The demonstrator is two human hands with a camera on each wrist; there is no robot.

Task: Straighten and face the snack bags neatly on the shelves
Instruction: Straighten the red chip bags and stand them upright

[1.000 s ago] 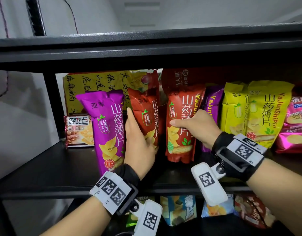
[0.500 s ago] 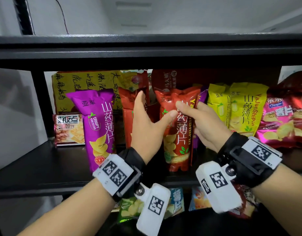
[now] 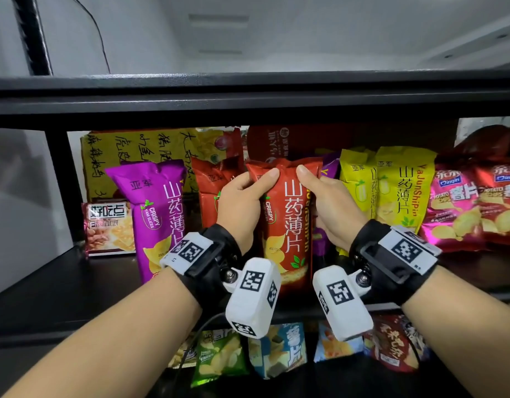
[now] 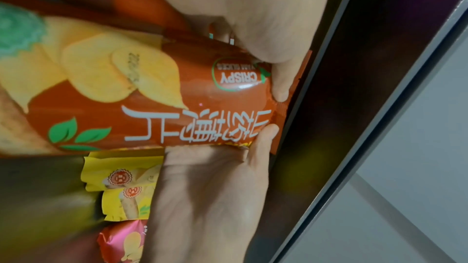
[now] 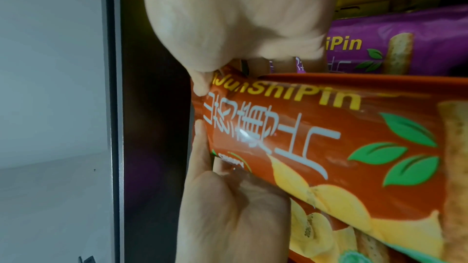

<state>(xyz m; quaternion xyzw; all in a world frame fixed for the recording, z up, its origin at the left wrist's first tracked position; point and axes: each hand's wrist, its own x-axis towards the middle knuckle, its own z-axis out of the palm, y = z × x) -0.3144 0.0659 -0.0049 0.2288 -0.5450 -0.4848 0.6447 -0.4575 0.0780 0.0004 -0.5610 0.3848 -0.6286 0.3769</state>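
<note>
The tall red foil bag of crispy yam slices (image 3: 287,222) stands upright at the front of the black metal shelf (image 3: 61,285), its long axis vertical and its printed face turned toward the person. Both hands grip it near the top. The left hand (image 3: 242,202) wraps the bag's left edge, thumb on the front and fingers curled behind; the right hand (image 3: 331,208) mirrors it on the right edge, thumb by the top seam. In the left wrist view the two thumbs pinch the bag just below its crimped seam. The bag sits squarely between the hands, neither nearer.

A second red bag (image 3: 212,193) stands just behind on the left; a purple foil bag (image 3: 154,211) leans further left, and yellow foil bags (image 3: 391,191) stand to the right.

The step in hand looks like squaring the bag in its row; any turn would pivot about its vertical axis.
</note>
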